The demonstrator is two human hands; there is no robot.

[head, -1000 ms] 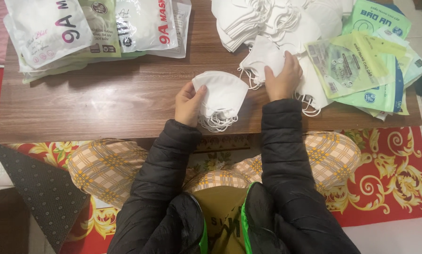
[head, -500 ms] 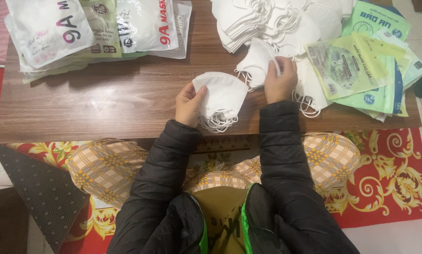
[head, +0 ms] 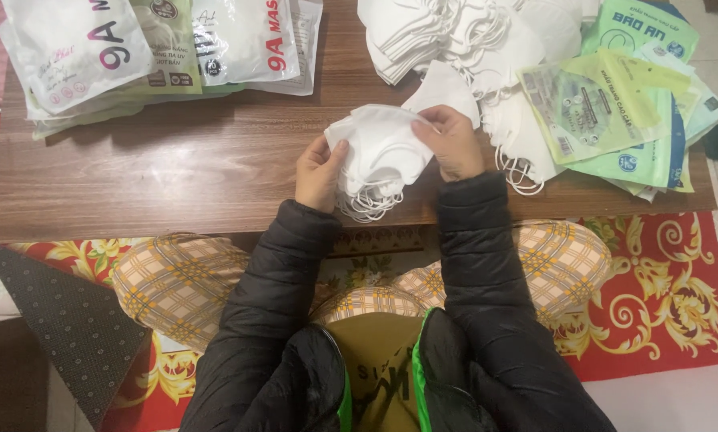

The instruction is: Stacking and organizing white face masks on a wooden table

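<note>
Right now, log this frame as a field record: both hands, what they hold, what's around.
left hand: grips left edge of the stack of white masks
right hand: fingers on the stack's top right
loose mask pile: far right of wooden table
green pouches: right edge
packed bags: far left

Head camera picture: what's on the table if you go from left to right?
Packed bags of masks → left hand → small stack of white masks held in both hands → right hand → green and yellow empty packets.
</note>
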